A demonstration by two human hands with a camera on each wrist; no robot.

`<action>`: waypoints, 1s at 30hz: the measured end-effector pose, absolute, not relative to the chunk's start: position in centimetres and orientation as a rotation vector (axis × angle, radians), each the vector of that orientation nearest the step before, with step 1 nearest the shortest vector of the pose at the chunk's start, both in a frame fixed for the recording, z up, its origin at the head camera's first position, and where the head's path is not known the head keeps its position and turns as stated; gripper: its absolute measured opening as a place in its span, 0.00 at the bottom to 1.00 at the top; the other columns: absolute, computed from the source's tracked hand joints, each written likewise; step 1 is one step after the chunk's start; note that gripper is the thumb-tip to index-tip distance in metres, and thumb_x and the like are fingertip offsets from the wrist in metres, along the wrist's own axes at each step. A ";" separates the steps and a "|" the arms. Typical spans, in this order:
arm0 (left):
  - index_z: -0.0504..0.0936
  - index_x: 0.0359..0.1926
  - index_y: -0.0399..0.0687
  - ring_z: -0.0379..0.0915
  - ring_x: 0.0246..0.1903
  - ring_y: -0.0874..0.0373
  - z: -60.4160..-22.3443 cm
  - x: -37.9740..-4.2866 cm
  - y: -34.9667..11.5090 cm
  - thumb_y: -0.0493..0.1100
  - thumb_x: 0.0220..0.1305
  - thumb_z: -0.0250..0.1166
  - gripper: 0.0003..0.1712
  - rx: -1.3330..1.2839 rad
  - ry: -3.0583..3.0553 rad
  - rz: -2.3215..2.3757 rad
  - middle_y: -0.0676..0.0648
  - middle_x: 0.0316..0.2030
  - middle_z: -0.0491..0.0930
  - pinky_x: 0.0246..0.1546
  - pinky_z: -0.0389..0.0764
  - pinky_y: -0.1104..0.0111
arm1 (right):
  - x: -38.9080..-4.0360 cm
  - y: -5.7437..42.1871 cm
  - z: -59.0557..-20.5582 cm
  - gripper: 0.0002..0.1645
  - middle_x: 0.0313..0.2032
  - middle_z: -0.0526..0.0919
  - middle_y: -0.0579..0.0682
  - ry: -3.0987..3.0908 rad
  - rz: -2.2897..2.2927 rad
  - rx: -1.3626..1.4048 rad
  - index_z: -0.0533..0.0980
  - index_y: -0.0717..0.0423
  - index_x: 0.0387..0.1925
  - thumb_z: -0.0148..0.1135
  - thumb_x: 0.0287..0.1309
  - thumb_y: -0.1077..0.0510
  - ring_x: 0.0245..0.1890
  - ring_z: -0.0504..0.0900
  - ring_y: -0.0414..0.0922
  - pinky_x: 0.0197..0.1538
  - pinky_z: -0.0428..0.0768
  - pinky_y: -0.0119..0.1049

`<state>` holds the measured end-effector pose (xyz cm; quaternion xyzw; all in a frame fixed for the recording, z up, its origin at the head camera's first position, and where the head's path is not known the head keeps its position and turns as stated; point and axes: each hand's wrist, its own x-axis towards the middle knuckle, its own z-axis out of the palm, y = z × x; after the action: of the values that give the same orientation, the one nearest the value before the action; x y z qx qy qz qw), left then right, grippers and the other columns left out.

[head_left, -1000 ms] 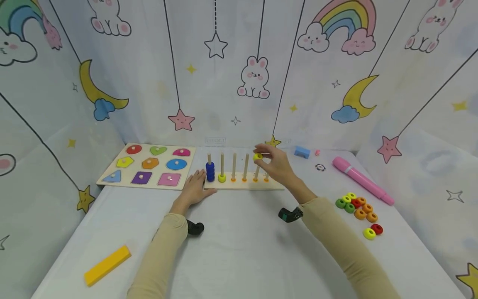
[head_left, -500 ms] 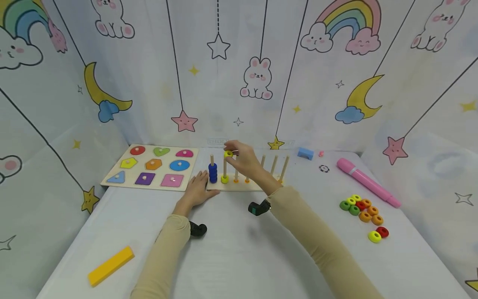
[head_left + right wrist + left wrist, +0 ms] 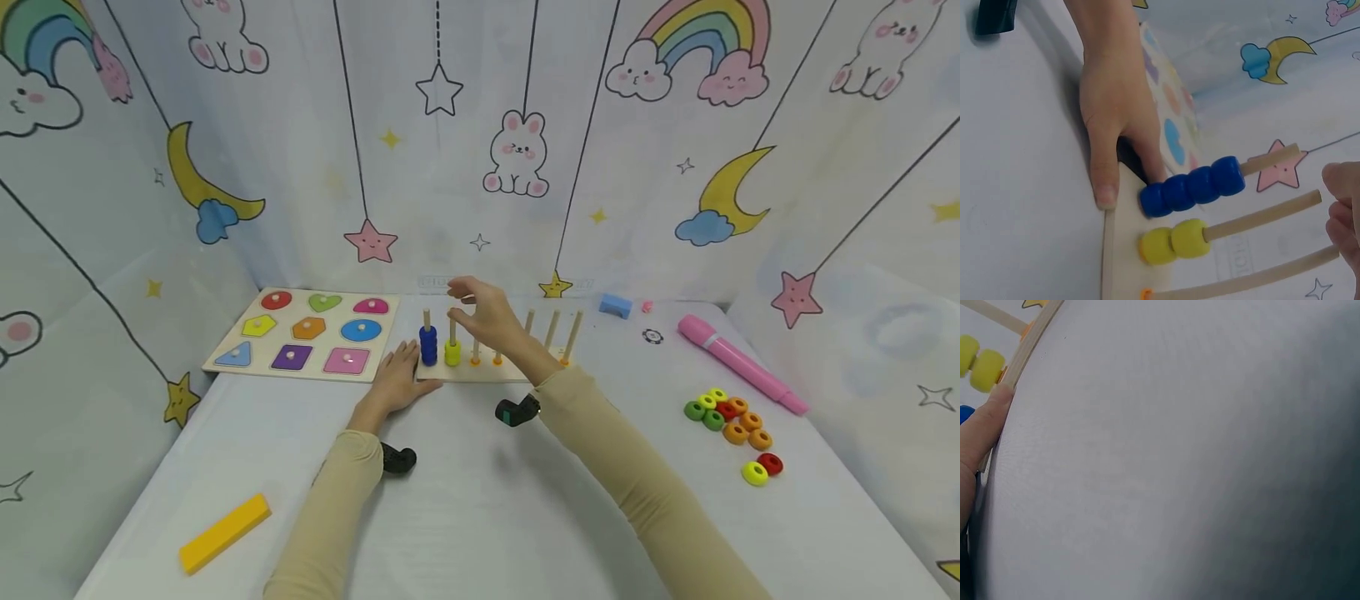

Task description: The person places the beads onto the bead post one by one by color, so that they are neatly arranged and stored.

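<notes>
We see a peg board (image 3: 480, 374) of pale, plain wood, a flat strip with thin round pegs, lying at the far side of the white table (image 3: 465, 492). On its first peg are blue beads (image 3: 428, 346), and on the second are yellow beads (image 3: 452, 353); all are smooth, glossy and rounded like small barrels.

The right wrist view lets us count four blue and two yellow, which the head view shows smaller. Only the head view gives us the loose coloured rings (image 3: 737, 432) at the right. In the left wrist view we find mostly bare tabletop.

The right hand (image 3: 487, 318) holds nothing: its thumb and fingers are parted, just beside the top of the second peg; whether they touch it, we cannot tell. The left hand (image 3: 393, 383) lies with fingers spread at the board's left end, its thumb touching the front edge.
</notes>
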<state>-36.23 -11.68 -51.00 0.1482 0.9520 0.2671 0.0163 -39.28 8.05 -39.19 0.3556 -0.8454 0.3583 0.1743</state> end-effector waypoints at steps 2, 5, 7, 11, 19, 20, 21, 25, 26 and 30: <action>0.53 0.70 0.31 0.35 0.71 0.44 -51.0 -36.3 -11.6 0.68 0.58 0.59 0.55 0.458 2.962 0.822 0.36 0.71 0.48 0.69 0.35 0.53 | -39.3 8.4 -39.1 0.25 0.47 0.81 0.56 -2.392 1.011 1.007 0.71 0.63 0.54 0.66 0.54 0.65 0.48 0.79 0.48 0.50 0.76 0.27; 0.51 0.71 0.33 0.34 0.71 0.45 -51.2 -36.4 -11.5 0.65 0.60 0.59 0.53 0.440 2.962 0.779 0.37 0.72 0.47 0.69 0.34 0.54 | -39.2 9.0 -39.0 0.23 0.47 0.81 0.54 -2.388 0.998 1.000 0.73 0.63 0.53 0.66 0.55 0.64 0.48 0.79 0.46 0.50 0.76 0.26; 0.50 0.71 0.33 0.34 0.71 0.45 -51.3 -36.6 -11.4 0.65 0.60 0.59 0.53 0.437 2.963 0.746 0.37 0.72 0.46 0.69 0.34 0.53 | -39.1 9.7 -39.0 0.21 0.47 0.81 0.54 -2.380 0.990 0.990 0.74 0.63 0.51 0.66 0.55 0.64 0.48 0.79 0.45 0.51 0.76 0.26; 0.50 0.71 0.33 0.34 0.71 0.45 -51.3 -36.6 -11.3 0.65 0.61 0.58 0.53 0.437 2.967 0.721 0.37 0.72 0.46 0.69 0.35 0.53 | -39.2 11.6 -39.0 0.19 0.45 0.82 0.54 -2.337 0.976 0.957 0.75 0.65 0.48 0.66 0.54 0.65 0.46 0.80 0.45 0.50 0.77 0.28; 0.49 0.71 0.33 0.34 0.71 0.44 -51.2 -36.5 -11.3 0.64 0.62 0.58 0.52 0.456 2.964 0.714 0.36 0.72 0.46 0.69 0.35 0.52 | -39.1 16.1 -38.3 0.18 0.44 0.81 0.56 -2.272 1.031 0.884 0.75 0.67 0.48 0.65 0.55 0.66 0.47 0.80 0.48 0.52 0.77 0.32; 0.49 0.71 0.32 0.34 0.71 0.43 -51.2 -36.5 -11.3 0.64 0.62 0.58 0.52 0.459 2.964 0.715 0.36 0.72 0.46 0.69 0.35 0.52 | -39.2 16.8 -38.3 0.18 0.44 0.81 0.56 -2.261 1.042 0.868 0.75 0.67 0.47 0.65 0.55 0.66 0.46 0.80 0.48 0.51 0.77 0.32; 0.49 0.71 0.32 0.34 0.71 0.43 -51.2 -36.4 -11.3 0.64 0.62 0.58 0.52 0.460 2.963 0.719 0.36 0.71 0.46 0.69 0.35 0.52 | -39.2 17.6 -38.3 0.17 0.44 0.82 0.56 -2.254 1.047 0.846 0.75 0.67 0.47 0.65 0.55 0.66 0.46 0.80 0.48 0.51 0.77 0.32; 0.50 0.71 0.31 0.35 0.71 0.42 -51.1 -36.3 -11.2 0.63 0.62 0.59 0.52 0.468 2.959 0.724 0.35 0.71 0.46 0.69 0.36 0.51 | -38.8 21.1 -38.5 0.17 0.44 0.81 0.56 -2.254 1.127 0.691 0.75 0.66 0.48 0.64 0.56 0.66 0.47 0.80 0.48 0.52 0.78 0.35; 0.50 0.71 0.32 0.34 0.71 0.43 -51.1 -36.3 -11.2 0.63 0.62 0.58 0.52 0.463 2.955 0.721 0.36 0.71 0.46 0.69 0.36 0.51 | -38.5 22.0 -38.5 0.17 0.45 0.81 0.56 -2.257 1.156 0.645 0.74 0.65 0.48 0.64 0.56 0.67 0.48 0.79 0.49 0.52 0.77 0.36; 0.50 0.70 0.31 0.35 0.71 0.42 -50.8 -36.3 -11.2 0.62 0.62 0.59 0.52 0.464 2.962 0.730 0.35 0.71 0.47 0.69 0.36 0.51 | -37.8 25.5 -38.7 0.17 0.46 0.80 0.58 -2.256 1.223 0.482 0.74 0.65 0.49 0.63 0.58 0.65 0.49 0.79 0.51 0.52 0.78 0.37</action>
<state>-36.30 -11.23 -50.81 0.1504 0.9595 0.2365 0.0278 -37.78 25.52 -38.70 0.1782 -0.8338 0.4519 0.2623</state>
